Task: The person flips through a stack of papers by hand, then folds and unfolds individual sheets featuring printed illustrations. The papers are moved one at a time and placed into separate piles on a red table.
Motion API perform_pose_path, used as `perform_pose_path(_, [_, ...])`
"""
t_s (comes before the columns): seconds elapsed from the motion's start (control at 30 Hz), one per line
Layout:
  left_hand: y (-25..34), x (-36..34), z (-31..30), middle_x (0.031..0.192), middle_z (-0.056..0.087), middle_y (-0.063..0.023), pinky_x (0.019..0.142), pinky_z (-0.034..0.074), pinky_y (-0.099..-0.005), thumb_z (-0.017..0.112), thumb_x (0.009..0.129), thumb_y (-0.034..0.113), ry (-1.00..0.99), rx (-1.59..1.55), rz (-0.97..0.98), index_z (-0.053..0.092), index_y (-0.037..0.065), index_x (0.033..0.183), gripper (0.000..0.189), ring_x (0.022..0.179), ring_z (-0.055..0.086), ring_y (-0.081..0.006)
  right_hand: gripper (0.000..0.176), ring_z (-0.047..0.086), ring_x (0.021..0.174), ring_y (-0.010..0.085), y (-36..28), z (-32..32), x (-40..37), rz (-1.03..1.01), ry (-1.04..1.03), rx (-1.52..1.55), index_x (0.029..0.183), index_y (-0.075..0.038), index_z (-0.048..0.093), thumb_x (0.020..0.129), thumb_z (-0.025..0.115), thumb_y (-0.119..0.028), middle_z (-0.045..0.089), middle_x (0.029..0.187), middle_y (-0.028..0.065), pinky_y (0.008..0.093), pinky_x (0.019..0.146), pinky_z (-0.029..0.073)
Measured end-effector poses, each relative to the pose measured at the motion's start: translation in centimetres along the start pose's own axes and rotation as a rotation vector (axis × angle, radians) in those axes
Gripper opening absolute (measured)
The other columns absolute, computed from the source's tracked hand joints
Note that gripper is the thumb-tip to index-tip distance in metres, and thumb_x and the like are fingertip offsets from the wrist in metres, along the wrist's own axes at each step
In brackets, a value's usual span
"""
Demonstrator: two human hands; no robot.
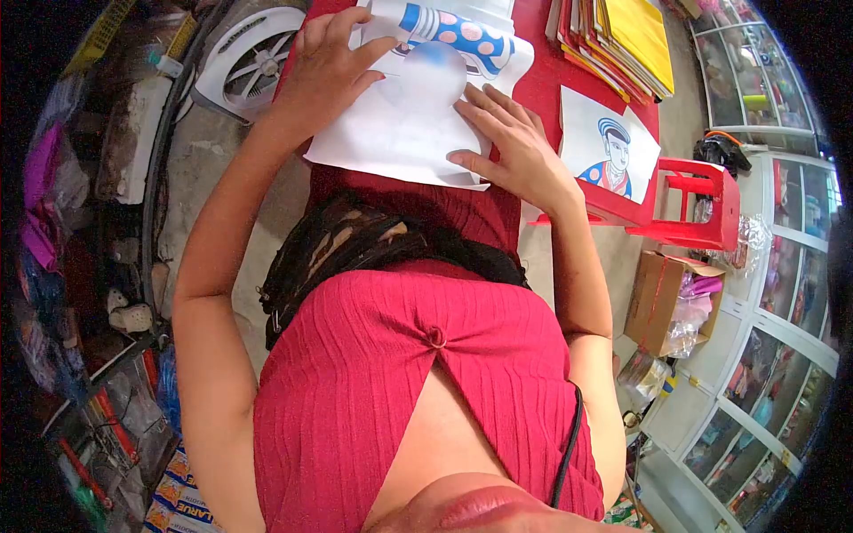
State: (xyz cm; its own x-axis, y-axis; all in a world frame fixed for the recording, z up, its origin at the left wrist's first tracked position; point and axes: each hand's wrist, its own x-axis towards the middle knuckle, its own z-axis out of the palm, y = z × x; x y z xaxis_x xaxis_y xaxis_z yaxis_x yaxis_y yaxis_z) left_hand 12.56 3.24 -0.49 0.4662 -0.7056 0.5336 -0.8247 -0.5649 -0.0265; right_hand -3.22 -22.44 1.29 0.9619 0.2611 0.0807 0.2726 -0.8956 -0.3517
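A white sheet of paper (391,142) lies on the red table in front of me, its lower edge lifting slightly. On its upper part, a curled or folded section shows a printed picture (462,40) in blue with pink dots. My left hand (330,67) rests on the sheet's upper left, fingers spread. My right hand (511,142) lies on its right side, fingers stretched out and pointing up the sheet. A blurred pale blue patch covers the middle of the paper, so what is there cannot be made out.
Right of my hand lies another sheet with a printed figure (613,155) in a blue headwrap. Stacked yellow and red folders (613,44) stand behind it. A red plastic stool (693,204), a cardboard box (666,302) and glass cabinets (782,266) are to the right; a white fan (249,62) is left.
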Motion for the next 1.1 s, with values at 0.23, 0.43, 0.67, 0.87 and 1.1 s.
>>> perform_pose_path(0.23, [1.5, -0.5, -1.6, 0.133, 0.047, -0.0105, 0.097, 0.036, -0.0471, 0.079, 0.080, 0.027, 0.134, 0.039, 0.048, 0.061, 0.022, 0.129, 0.053, 0.120, 0.045, -0.0315, 0.070, 0.035, 0.144, 0.0337, -0.2, 0.2, 0.0, 0.002, 0.020, -0.049, 0.144, -0.013, 0.052, 0.088, 0.067, -0.052, 0.043, 0.155, 0.0094, 0.0513, 0.116, 0.028])
perform_pose_path(0.43, [1.5, -0.3, -1.7, 0.125, 0.060, -0.0140, 0.102, 0.042, -0.0463, 0.076, 0.084, 0.025, -0.146, -0.306, 0.248, 0.062, 0.009, 0.128, 0.048, 0.121, 0.055, -0.0310, 0.068, 0.036, 0.143, 0.0341, -0.5, -0.1, 0.3, -0.020, 0.002, -0.069, 0.145, -0.014, 0.050, 0.089, 0.067, -0.049, 0.044, 0.154, 0.0097, 0.0507, 0.115, 0.027])
perform_pose_path(0.67, [1.8, -1.5, -0.5, 0.153, 0.044, -0.0130, 0.120, 0.026, -0.0487, 0.062, 0.096, 0.026, -0.378, -0.348, 0.075, 0.057, 0.006, 0.135, 0.045, 0.145, 0.036, -0.0291, 0.068, 0.036, 0.143, 0.0342, -0.5, 0.1, 0.2, -0.033, 0.005, -0.091, 0.145, -0.013, 0.049, 0.089, 0.065, -0.048, 0.043, 0.154, 0.0106, 0.0503, 0.115, 0.027])
perform_pose_path(0.87, [2.1, -1.6, -0.5, 0.153, 0.043, -0.0143, 0.121, 0.023, -0.0487, 0.059, 0.098, 0.026, -0.371, -0.304, 0.073, 0.054, 0.004, 0.137, 0.045, 0.145, 0.035, -0.0295, 0.063, 0.036, 0.144, 0.0341, -0.7, 0.2, 0.0, -0.025, 0.025, -0.039, 0.145, -0.011, 0.049, 0.092, 0.064, -0.040, 0.043, 0.155, 0.0115, 0.0501, 0.116, 0.025])
perform_pose_path(1.1, [2.1, -1.7, -0.6, 0.153, 0.042, -0.0150, 0.121, 0.023, -0.0481, 0.057, 0.098, 0.023, -0.362, -0.339, 0.066, 0.054, 0.002, 0.134, 0.041, 0.145, 0.035, -0.0311, 0.039, 0.063, 0.112, 0.0337, 3.5, 0.4, 0.6, 0.008, 0.307, 0.495, 0.123, 0.000, 0.060, 0.088, 0.047, 0.009, 0.064, 0.120, 0.0176, 0.0356, 0.099, 0.049])
